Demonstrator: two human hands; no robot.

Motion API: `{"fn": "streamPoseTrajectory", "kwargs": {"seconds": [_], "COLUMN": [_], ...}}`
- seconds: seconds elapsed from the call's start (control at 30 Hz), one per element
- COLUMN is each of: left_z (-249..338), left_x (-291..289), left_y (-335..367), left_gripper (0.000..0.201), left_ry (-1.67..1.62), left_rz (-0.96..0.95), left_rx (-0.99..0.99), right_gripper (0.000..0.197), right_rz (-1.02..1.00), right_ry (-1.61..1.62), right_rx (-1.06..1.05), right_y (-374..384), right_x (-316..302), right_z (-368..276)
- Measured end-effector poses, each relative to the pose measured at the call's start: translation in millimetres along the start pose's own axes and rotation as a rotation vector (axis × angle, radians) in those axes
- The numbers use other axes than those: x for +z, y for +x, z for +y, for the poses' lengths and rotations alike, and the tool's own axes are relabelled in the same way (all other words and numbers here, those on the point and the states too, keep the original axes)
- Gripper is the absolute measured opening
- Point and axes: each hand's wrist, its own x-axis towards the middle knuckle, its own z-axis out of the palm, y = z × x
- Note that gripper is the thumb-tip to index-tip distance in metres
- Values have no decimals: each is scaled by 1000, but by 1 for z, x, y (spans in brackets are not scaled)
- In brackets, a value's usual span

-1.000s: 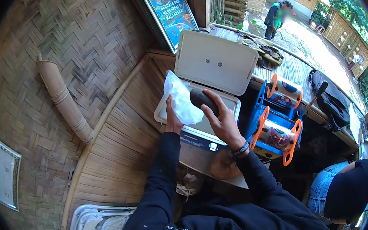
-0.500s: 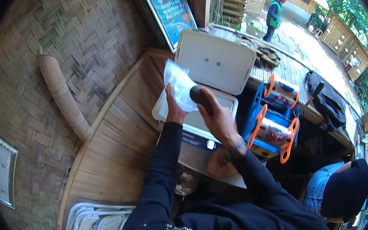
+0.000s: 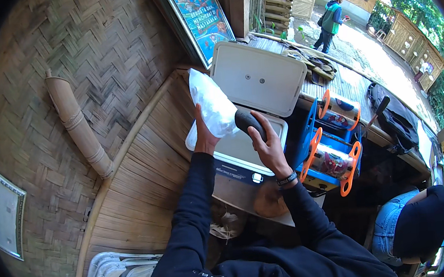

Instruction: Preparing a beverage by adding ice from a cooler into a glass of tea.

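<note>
Beside a woven bamboo wall, above an open cooler, the left hand, fingers mostly hidden, steadies a filled plastic bag — the right hand still pinching a dark stone-like lump at its edge, suggesting unfinished work.

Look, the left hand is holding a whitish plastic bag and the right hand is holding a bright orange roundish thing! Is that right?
Not quite: the roundish thing is dark, nearly black, not orange; the head view shows it. The right hand does hold it, and the left hand holds the whitish plastic bag.
</note>
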Motion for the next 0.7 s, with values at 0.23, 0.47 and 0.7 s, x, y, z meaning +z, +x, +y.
{"fn": "streamPoseTrajectory", "kwargs": {"seconds": [0.23,0.47,0.7], "left_z": [7,5,4], "left_x": [-12,-15,-44], "left_y": [-18,-16,-1], "left_gripper": [79,81,83], "left_ry": [136,113,23], "left_rz": [65,33,27], "left_rx": [-28,66,-63], "right_gripper": [49,47,53], "right_rz": [26,27,405], "right_ry": [-46,-33,77], "right_rx": [-25,-48,-486], "right_y": [-13,-12,-20], "right_x": [12,8,-43], "right_z": [3,-20,-154]}}
